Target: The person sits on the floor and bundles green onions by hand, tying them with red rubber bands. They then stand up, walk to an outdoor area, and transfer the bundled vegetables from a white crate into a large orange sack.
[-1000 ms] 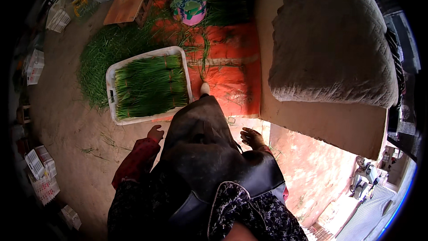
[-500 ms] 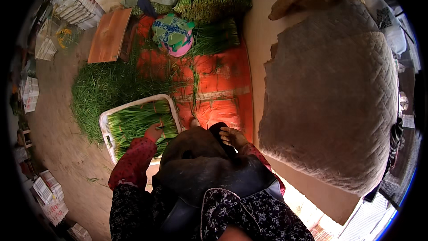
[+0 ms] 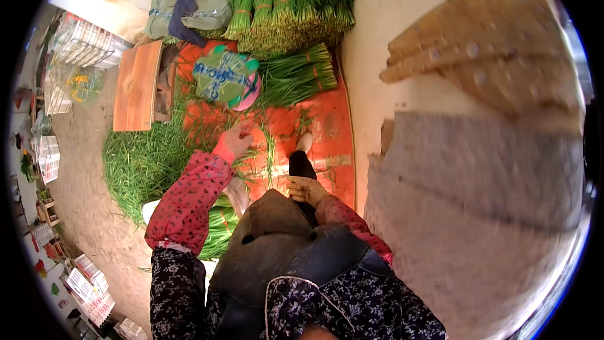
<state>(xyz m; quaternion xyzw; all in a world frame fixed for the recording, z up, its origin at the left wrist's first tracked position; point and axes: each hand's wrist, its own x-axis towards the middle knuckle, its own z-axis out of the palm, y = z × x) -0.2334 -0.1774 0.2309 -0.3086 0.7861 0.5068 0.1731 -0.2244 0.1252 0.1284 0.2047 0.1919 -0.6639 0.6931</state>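
Wrinkled orange sheet [image 3: 330, 112] bears slender green bundles [image 3: 302, 74]; left hand [image 3: 234, 142] and right hand [image 3: 307, 189]: grip loosely half-open, apparently empty.

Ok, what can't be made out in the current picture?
All in the head view:
White crate: mostly hidden by the left sleeve and dark apron.
Pink round base: top hidden by the green patterned cover.
Stacked green-stalk bundles: far tips cut off by the top edge.
Grey blanket: fine texture blurred.

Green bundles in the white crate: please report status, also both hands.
Left hand loosely open above orange sheet. Right hand before dark leg, grip unclear. Green bundles in white crate, partly hidden by left sleeve and apron.
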